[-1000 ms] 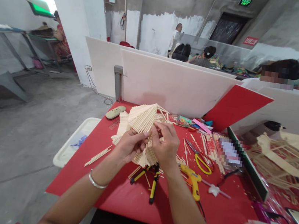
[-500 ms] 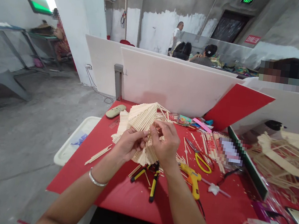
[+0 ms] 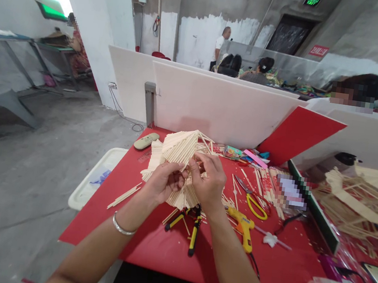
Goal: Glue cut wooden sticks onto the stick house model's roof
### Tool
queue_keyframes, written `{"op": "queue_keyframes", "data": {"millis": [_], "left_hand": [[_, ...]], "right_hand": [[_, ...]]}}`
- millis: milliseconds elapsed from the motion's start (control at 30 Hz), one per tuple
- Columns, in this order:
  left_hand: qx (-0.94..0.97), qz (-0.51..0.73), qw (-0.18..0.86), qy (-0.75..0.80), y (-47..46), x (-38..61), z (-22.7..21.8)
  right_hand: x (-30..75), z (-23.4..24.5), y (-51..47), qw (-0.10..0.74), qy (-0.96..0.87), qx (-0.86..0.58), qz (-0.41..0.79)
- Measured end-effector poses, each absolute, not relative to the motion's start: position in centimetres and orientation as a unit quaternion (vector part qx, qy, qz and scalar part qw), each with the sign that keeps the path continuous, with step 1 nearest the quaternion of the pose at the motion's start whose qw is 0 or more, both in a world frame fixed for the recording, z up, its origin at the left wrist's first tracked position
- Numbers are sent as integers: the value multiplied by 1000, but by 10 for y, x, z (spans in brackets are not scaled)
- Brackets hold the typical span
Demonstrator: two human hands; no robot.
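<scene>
A model built of pale wooden sticks (image 3: 180, 148), with slanted roof-like panels, stands on the red table (image 3: 160, 245). My left hand (image 3: 162, 183) has its fingers curled against the model's near side. My right hand (image 3: 207, 181) pinches at the sticks right beside it, fingertips close to those of the left. What the fingertips pinch is too small to make out. A silver bracelet sits on my left wrist.
Yellow-handled pliers (image 3: 194, 229) lie just below my hands. A yellow glue gun (image 3: 244, 226), yellow-handled scissors (image 3: 254, 202) and loose sticks (image 3: 124, 196) lie around. A white tray (image 3: 94, 179) sits off the table's left edge. White dividers stand behind; another stick structure (image 3: 359, 203) lies right.
My hands have stayed on the stick model, with only small finger shifts. A person at the far back has turned and stepped slightly.
</scene>
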State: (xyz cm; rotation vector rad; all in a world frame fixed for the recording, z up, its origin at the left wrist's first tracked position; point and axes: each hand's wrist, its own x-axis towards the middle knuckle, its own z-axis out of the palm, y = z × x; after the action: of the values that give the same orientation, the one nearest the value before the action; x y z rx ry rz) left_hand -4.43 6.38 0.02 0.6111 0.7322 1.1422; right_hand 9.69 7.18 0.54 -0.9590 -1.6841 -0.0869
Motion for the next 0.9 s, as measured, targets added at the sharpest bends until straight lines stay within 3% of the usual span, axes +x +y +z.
{"op": "queue_keyframes", "data": {"millis": [700, 900], "left_hand": [[306, 543, 718, 310, 62, -41, -4], [296, 543, 717, 322, 60, -40, -2]], "right_hand": [[102, 7, 56, 558, -719, -412, -50], [149, -26, 17, 524, -674, -514, -79]]}}
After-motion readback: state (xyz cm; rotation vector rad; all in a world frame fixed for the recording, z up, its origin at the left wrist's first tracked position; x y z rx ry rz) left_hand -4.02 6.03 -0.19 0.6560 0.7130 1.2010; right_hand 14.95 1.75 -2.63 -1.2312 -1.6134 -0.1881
